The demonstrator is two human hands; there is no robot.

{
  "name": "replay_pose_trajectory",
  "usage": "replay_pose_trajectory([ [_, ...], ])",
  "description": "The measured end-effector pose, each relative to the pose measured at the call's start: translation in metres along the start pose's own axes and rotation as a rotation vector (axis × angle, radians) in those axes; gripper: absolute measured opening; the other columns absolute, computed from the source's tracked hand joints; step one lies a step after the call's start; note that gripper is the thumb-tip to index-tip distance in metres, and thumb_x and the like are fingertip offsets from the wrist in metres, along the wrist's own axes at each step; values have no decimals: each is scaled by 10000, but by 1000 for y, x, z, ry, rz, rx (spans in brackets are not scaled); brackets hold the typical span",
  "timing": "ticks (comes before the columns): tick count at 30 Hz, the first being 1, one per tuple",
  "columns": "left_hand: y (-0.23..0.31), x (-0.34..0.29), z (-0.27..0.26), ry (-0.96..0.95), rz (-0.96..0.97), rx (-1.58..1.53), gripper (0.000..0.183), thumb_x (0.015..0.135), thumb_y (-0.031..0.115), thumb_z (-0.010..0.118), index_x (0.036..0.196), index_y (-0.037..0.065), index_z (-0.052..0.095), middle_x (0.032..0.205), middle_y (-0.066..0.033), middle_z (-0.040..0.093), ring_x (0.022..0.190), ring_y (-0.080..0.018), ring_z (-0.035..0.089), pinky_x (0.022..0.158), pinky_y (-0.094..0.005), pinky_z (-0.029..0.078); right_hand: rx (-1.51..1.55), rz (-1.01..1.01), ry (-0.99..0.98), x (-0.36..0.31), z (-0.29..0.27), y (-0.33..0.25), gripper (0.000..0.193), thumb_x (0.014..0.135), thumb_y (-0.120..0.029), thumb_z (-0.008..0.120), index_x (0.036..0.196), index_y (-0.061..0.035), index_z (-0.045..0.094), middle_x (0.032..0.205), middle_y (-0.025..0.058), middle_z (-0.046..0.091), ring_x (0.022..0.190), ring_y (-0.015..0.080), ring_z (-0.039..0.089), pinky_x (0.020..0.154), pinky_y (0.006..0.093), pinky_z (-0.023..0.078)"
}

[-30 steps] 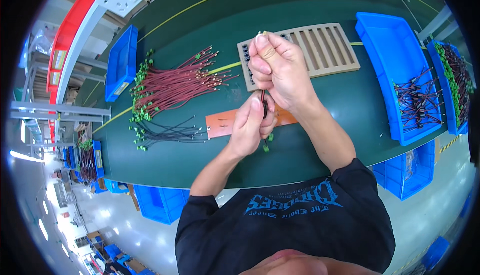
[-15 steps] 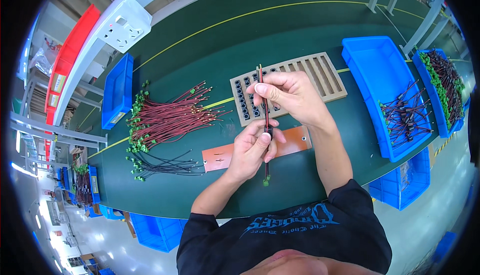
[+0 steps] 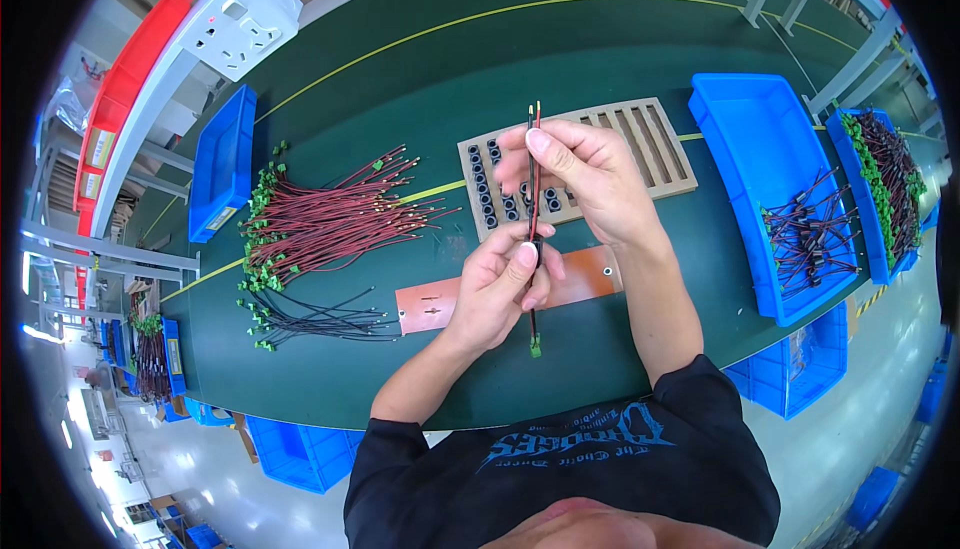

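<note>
Between my two hands a red and black wire pair (image 3: 535,211) runs upright, its bare-tipped ends pointing away from me. A green connector (image 3: 536,347) hangs at its near end. My right hand (image 3: 598,181) pinches the wires near the far tips, thumb against the fingers. Lower down, my left hand (image 3: 490,294) closes around the same wires; a dark piece at its fingertips is mostly hidden. Behind the hands lies a slotted wooden tray (image 3: 682,185), with black ring-shaped parts (image 3: 482,189) standing in its left slots. Under the left hand is an orange plate (image 3: 585,287).
Left on the green table lie a pile of red wires (image 3: 335,224) with green connectors and a smaller bunch of black wires (image 3: 325,324). A blue bin (image 3: 222,164) stands beyond them. To the right, a blue bin (image 3: 745,129) holds assembled wires, beside another full bin (image 3: 885,189).
The whole view has shifted slightly. My right hand has turned a little, and the two wire tips stand further out above it. Both hands keep hold of the wires.
</note>
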State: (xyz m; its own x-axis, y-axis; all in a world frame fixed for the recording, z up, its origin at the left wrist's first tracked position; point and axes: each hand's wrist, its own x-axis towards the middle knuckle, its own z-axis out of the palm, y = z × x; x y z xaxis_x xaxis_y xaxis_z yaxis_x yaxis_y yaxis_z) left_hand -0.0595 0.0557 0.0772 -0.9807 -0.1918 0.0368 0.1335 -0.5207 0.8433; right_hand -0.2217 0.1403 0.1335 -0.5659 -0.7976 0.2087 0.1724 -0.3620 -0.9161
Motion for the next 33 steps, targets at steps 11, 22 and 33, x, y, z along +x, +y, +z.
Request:
replay_pose_trajectory([
  [11, 3, 2, -7, -10, 41, -175, 239, 1098, 212, 508, 1293, 75, 517, 983, -124, 647, 581, -56, 402, 571, -220, 346, 372, 30, 11, 4, 3, 8, 214, 1042, -145, 583, 1118, 30, 678, 808, 19, 607, 714, 96, 569, 661, 266, 528],
  [22, -5, 2, -8, -44, -89, -133, 296, 1047, 195, 618, 1284, 68, 496, 945, -98, 618, 574, -62, 361, 549, -232, 321, 59, 177, -128, -4, 5, -3, 319, 1062, -258, 591, 1168, 13, 722, 880, 57, 706, 606, 32, 456, 512, 208, 423],
  [33, 4, 3, -11, -75, -89, 15, 460, 1110, 490, 352, 1109, 58, 510, 731, -7, 454, 591, -79, 307, 556, -234, 274, 253, 54, -151, -1, 10, 11, 299, 1088, -262, 528, 926, -52, 667, 732, 9, 631, 623, 53, 469, 593, 223, 425],
])
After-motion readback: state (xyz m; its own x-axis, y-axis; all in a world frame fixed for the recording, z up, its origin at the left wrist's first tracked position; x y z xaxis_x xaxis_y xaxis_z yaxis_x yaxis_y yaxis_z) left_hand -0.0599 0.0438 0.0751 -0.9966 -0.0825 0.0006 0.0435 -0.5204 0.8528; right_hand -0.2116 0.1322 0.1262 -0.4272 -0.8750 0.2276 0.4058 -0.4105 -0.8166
